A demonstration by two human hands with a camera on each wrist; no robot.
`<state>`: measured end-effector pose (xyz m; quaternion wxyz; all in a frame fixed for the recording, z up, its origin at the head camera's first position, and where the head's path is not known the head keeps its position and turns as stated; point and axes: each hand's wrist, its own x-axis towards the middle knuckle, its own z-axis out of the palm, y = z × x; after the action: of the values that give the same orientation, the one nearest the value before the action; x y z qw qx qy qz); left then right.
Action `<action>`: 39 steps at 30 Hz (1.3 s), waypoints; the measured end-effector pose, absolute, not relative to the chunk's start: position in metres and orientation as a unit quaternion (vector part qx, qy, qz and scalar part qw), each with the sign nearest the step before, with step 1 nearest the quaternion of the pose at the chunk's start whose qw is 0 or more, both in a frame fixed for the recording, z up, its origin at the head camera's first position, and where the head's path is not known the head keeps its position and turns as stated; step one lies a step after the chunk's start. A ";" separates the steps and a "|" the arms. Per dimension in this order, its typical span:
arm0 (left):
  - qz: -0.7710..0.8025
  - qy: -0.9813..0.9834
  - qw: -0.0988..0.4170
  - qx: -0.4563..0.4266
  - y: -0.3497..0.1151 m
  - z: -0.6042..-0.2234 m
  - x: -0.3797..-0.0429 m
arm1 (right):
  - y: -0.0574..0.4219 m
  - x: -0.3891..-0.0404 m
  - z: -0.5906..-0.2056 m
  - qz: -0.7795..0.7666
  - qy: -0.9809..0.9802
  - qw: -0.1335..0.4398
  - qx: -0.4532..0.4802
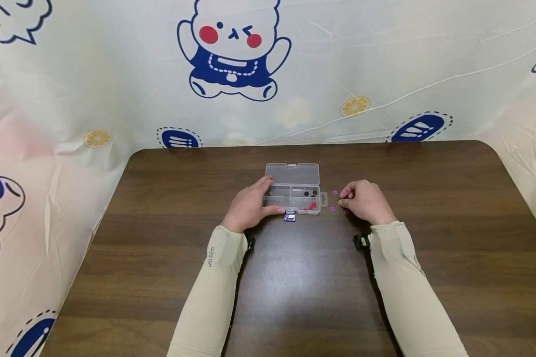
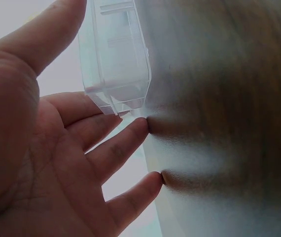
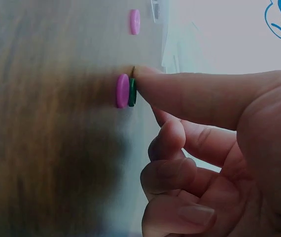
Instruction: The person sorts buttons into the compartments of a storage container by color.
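A clear plastic compartment box [image 1: 291, 198] lies on the table with its lid [image 1: 292, 174] folded back. My left hand [image 1: 248, 204] holds its left end, thumb along the front wall and fingers behind; the left wrist view shows that clear end [image 2: 116, 59] between them. Right of the box, my right hand [image 1: 365, 201] has thumb and curled fingers together at the tabletop. A small green button-like disc [image 3: 132, 92] is at the thumb tip; the index fingertip is mostly hidden. Purple discs [image 1: 335, 192] lie close by, one purple disc [image 3: 122, 91] right beside the green one.
In the box are black round pieces [image 1: 314, 193] and red pieces [image 1: 312, 206]. A blue and white latch [image 1: 290, 216] sticks out at its front. The brown wooden table [image 1: 303, 297] meets a printed cloth [image 1: 129, 74] at the back.
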<state>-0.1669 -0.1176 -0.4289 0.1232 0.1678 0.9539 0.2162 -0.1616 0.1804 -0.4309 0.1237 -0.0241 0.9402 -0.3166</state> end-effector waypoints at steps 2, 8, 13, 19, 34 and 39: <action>0.216 0.954 0.123 0.168 -0.118 -0.429 -0.167 | 0.180 -0.161 -0.429 -0.313 0.942 0.123 -0.024; 0.216 0.954 0.127 0.165 -0.118 -0.429 -0.167 | 0.179 -0.160 -0.427 -0.309 0.943 0.120 -0.027; 0.215 0.954 0.127 0.167 -0.118 -0.428 -0.167 | 0.179 -0.159 -0.426 -0.307 0.944 0.118 -0.027; 0.214 0.954 0.127 0.167 -0.118 -0.428 -0.166 | 0.178 -0.158 -0.425 -0.309 0.944 0.116 -0.025; 0.215 0.954 0.126 0.167 -0.118 -0.426 -0.166 | 0.172 -0.158 -0.425 -0.307 0.946 0.102 -0.020; 0.216 0.954 0.127 0.167 -0.118 -0.427 -0.166 | 0.170 -0.158 -0.424 -0.312 0.946 0.089 -0.019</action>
<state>-0.1660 -0.1180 -0.4269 0.1272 0.1669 0.9537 0.2156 -0.1579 0.1700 -0.4242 0.0888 -0.0187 0.9458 -0.3119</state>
